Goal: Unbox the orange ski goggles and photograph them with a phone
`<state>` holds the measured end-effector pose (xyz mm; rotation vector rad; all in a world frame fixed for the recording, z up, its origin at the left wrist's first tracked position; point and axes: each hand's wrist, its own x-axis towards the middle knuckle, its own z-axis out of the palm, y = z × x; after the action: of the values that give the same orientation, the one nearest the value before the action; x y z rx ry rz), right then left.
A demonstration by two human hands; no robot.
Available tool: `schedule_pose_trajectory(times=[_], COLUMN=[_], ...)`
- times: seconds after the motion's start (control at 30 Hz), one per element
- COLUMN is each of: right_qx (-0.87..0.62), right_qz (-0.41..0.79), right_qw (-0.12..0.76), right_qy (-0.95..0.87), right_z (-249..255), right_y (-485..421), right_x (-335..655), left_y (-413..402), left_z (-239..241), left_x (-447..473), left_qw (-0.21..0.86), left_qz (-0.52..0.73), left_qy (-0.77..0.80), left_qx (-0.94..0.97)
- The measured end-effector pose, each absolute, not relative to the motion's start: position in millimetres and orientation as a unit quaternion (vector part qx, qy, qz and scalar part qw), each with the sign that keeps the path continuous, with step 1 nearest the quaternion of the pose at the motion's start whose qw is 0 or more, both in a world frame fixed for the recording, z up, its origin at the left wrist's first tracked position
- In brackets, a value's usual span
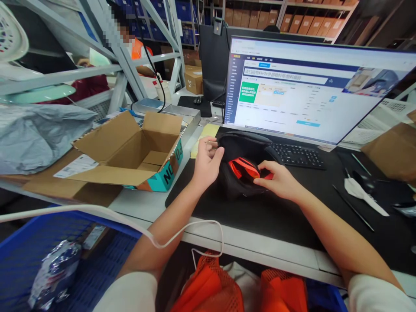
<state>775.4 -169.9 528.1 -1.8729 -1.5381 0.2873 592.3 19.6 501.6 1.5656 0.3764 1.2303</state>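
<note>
A black bag (pixel 232 184) with an orange-red inner part (pixel 245 168) lies open on the dark desk mat, its mouth facing up. At its left edge, my left hand (pixel 208 160) has curled fingers and a thumb closed on the black fabric. My right hand (pixel 279 178) pinches the orange-red part at the right side of the opening between thumb and fingers. What lies deeper inside the bag is hidden in shadow.
An opened cardboard box (pixel 130 151) stands to the left. Behind the bag are a monitor (pixel 292 99) and a black keyboard (pixel 297 156). A white cable (pixel 130 221) crosses over my left forearm. A blue crate (pixel 107 255) sits below left. Another person's orange vest (pixel 138 48) shows behind the frame.
</note>
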Motion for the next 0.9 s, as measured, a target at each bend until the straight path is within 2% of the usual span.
schedule_pose_trajectory(times=[0.1,0.2,0.4,0.53,0.7,0.9], right_qx=[-0.732,-0.734,-0.720,-0.695,-0.682,-0.682], right_qz=[0.193,0.224,0.261,0.303,0.347,0.360], right_qw=[0.370,0.383,0.406,0.431,0.448,0.459], right_qy=[-0.538,-0.514,-0.499,-0.489,-0.461,-0.441], right_z=[537,546,556,556,559,557], right_y=[-173,-177,-180,-180,-180,-179], right_x=[781,785,793,800,803,812], left_y=[15,9,0,-1,-5,-9], left_z=[505,511,520,530,539,538], left_x=[588,583,571,564,562,565], left_qw=[0.441,0.389,0.442,0.441,0.433,0.403], left_qz=[0.486,0.399,0.206,0.096,0.060,0.095], left_qy=[0.135,0.118,0.131,0.113,0.113,0.043], left_qx=[0.742,0.822,0.863,0.885,0.892,0.909])
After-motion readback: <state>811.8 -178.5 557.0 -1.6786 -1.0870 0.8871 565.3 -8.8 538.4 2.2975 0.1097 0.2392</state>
